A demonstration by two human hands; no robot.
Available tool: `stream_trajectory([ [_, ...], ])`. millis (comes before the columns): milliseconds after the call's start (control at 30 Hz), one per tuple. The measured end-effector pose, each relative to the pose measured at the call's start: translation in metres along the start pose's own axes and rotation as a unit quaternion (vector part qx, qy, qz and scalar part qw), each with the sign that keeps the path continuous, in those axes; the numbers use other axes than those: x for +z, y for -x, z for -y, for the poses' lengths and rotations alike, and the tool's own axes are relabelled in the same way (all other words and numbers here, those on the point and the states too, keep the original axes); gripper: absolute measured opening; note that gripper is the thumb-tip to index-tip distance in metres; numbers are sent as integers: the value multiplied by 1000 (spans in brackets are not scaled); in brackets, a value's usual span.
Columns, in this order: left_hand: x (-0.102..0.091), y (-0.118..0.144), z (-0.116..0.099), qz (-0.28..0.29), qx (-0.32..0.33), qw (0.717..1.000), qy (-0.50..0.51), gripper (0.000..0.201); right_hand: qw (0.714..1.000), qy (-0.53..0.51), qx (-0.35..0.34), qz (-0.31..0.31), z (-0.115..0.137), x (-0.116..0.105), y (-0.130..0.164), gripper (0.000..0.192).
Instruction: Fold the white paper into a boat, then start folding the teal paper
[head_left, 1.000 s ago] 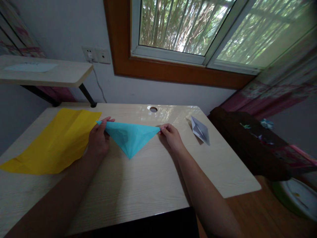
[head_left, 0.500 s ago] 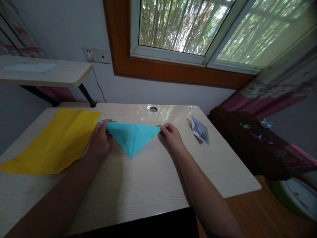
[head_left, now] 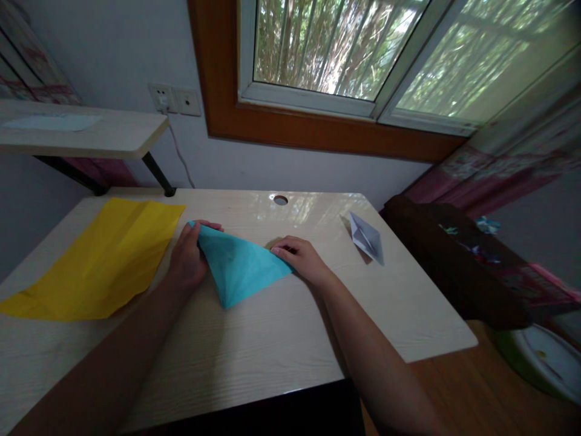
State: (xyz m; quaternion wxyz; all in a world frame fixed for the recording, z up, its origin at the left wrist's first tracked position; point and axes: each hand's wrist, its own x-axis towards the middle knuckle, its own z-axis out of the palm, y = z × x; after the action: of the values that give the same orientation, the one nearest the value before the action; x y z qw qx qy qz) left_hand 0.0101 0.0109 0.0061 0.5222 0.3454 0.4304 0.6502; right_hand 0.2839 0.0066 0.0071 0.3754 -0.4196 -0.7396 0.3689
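On the desk, centre: a light wood-grain desk top (head_left: 254, 345) bears a folded triangle of cyan paper (head_left: 238, 269), lying between the person's two hands.
Paper, position: it rests on the desk near the middle, just right of a large yellow paper sheet (head_left: 102, 260), which it does not touch.
Paper, long axis: the longest edge runs from the upper-left corner, at the left fingertips, down-right to the corner under the right hand.
Paper, pointing: the third corner, a sharp tip, points toward the person and slightly left, flat on the desk.
Left hand (head_left: 190, 257): fingers curled over the upper-left corner, pinching it between thumb and fingertips; this corner looks raised off the desk.
Right hand (head_left: 302, 260): palm down, fingers bent, pressing the right corner onto the desk.
Far right of desk: a small folded white paper figure (head_left: 367, 237) lies well apart from both hands.
Rear edge: a round cable hole (head_left: 280, 200) sits beyond the paper, below a wood-framed window (head_left: 318, 121).
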Motion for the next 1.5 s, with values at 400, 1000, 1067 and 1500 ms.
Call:
stream_trajectory([
  [400,8,13,6,76,-7,997,-23,23,995,-47,31,82,14,11,2,24],
  [1000,10,14,15,129,-2,991,-36,17,988,-112,63,86,17,33,-2,28],
  [1067,10,14,15,133,-4,991,-31,16,987,-117,71,84,18,33,-2,27],
  [1500,9,15,17,156,-5,985,-72,31,992,-102,60,46,15,35,-2,25],
])
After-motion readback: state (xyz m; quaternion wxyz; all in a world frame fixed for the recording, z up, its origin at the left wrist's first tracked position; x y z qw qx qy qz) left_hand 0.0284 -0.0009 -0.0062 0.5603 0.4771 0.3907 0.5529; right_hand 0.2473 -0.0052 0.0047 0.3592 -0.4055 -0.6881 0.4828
